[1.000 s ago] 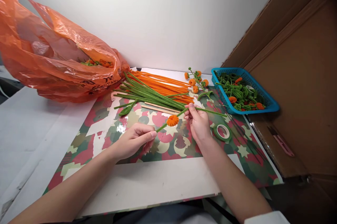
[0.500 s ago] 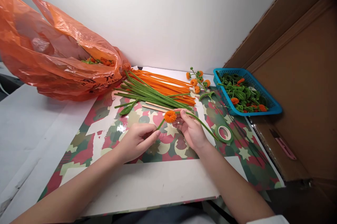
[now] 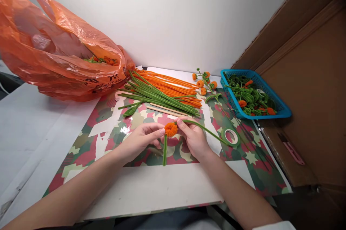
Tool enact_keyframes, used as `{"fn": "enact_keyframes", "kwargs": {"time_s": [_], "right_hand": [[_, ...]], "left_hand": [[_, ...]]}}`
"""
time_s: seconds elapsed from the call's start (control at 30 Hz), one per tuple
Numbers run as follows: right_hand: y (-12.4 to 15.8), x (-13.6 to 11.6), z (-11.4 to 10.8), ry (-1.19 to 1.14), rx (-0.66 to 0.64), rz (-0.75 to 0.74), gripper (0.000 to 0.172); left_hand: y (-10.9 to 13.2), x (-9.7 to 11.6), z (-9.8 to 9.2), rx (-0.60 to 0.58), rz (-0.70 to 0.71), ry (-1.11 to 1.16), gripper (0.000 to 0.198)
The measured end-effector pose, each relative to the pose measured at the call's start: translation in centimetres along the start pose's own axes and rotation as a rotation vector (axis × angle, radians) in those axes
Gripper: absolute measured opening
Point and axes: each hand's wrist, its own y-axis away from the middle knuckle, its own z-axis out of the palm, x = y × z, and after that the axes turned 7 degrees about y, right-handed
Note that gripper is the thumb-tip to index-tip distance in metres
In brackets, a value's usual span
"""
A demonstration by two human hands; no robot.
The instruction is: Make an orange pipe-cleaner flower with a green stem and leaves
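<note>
In the head view, two bare hands are meeting over a patterned mat (image 3: 108, 129). An orange flower head (image 3: 171, 129) is sitting between them, held above the mat near its middle. The left hand (image 3: 144, 139) is bringing thumb and forefinger together at the flower's left edge, seemingly gripping it there, its other fingers loosely curling. The right hand (image 3: 192, 135) is pinching a green stem (image 3: 207, 130) just right of the flower, its remaining fingers half curled.

For good control, the left hand would best be steadying the flower lightly, without flattening its ribs, while the right is guiding the stem close to the bloom.

The ribbed flower is facing roughly up toward the camera. The stem is bending, so it is having no single straight axis: one short end is pointing toward the person, while the longer end is running right, arching toward a green tape roll (image 3: 230, 137).
</note>
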Motion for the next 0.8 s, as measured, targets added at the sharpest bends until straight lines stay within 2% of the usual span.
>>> {"fn": "enact_keyframes", "kwargs": {"time_s": [0.3,0.47,0.63,0.8], "right_hand": [[0.41,-0.35,0.07,0.205,0.017,-0.189,0.023],[0.58,-0.29,0.12,0.228,-0.002,-0.235,0.019],[0.76,-0.36,0.11,0.248,-0.059,-0.21,0.016],[0.77,-0.32,0.14,0.264,-0.022,-0.186,0.017]], "left_hand": [[0.24,0.45,0.29,-0.023,-0.034,0.042,0.039],[0.08,0.21,0.33,0.0,0.021,0.041,0.036],[-0.16,-0.01,0.15,0.064,0.077,-0.008,0.035],[0.1,0.33,0.31,0.049,0.014,-0.071,0.037]]}}
